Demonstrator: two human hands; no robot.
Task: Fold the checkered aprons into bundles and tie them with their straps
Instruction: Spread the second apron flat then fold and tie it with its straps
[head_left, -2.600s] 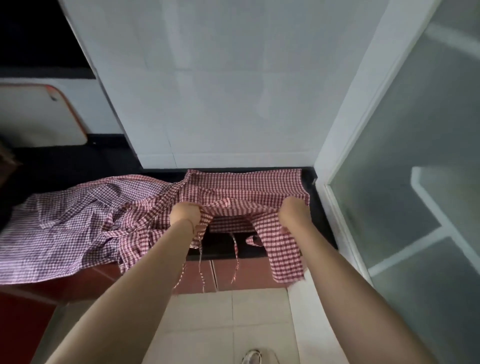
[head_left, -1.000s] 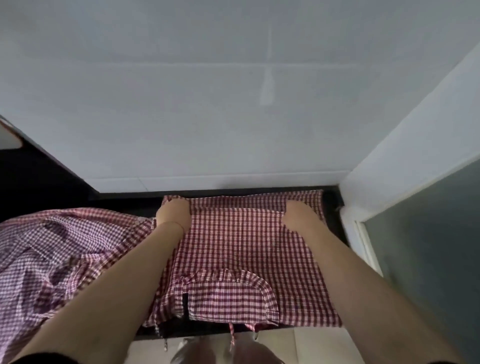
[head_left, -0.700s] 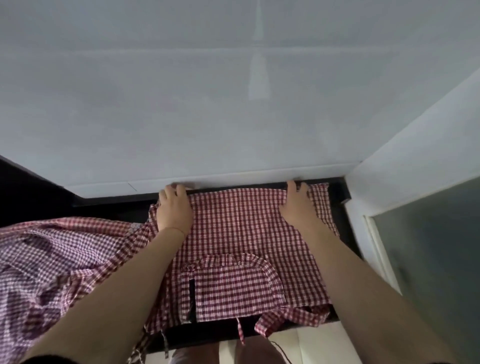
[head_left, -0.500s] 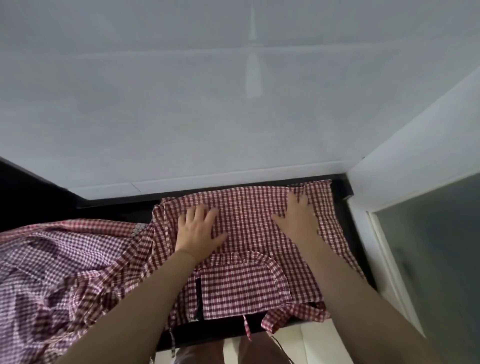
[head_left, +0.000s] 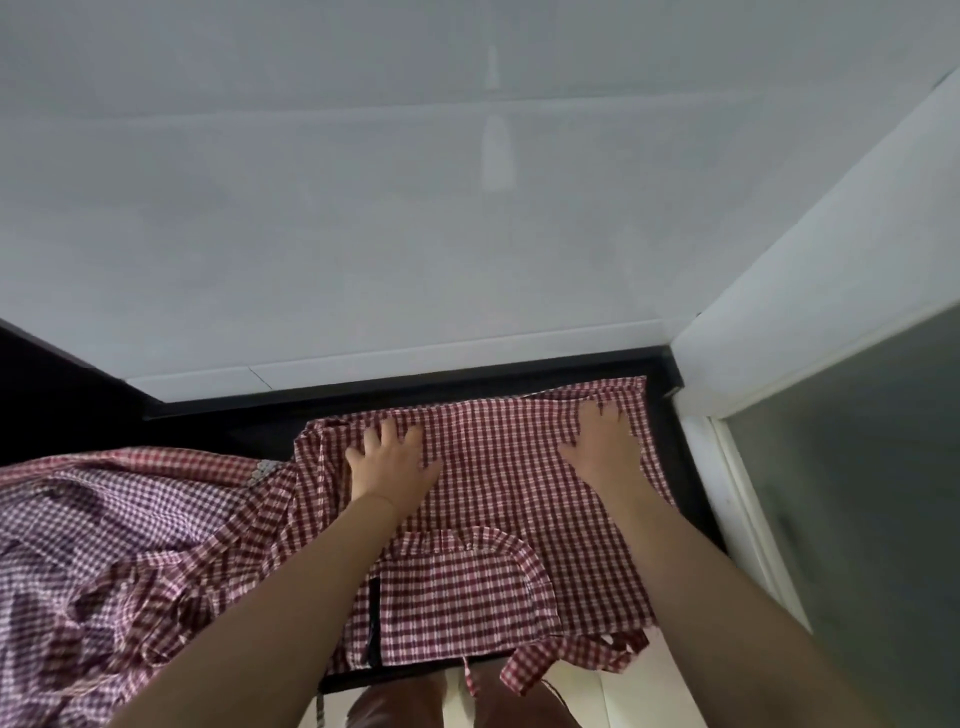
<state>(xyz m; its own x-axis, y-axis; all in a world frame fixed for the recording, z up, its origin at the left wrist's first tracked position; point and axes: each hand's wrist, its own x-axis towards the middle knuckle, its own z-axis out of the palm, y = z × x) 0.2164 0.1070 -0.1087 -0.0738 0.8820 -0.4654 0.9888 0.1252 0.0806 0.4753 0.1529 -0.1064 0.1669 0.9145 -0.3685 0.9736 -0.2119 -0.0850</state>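
Note:
A red-and-white checkered apron (head_left: 498, 478) lies spread flat on a black counter (head_left: 467, 387), its ruffled pocket (head_left: 457, 597) towards me. My left hand (head_left: 389, 467) rests flat with fingers spread on the apron's left part. My right hand (head_left: 602, 441) presses flat near the far right corner. A checkered strap (head_left: 576, 657) hangs over the counter's front edge at the right. Neither hand grips anything.
A heap of more checkered aprons (head_left: 114, 545) lies crumpled on the counter at the left, touching the spread one. A white tiled wall (head_left: 415, 208) rises behind the counter. A white frame with a frosted glass door (head_left: 857, 493) bounds the right side.
I pulled the apron up onto the counter and laid it flat. Both hands let go of its top edge and now lie open on it; the left slid slightly left.

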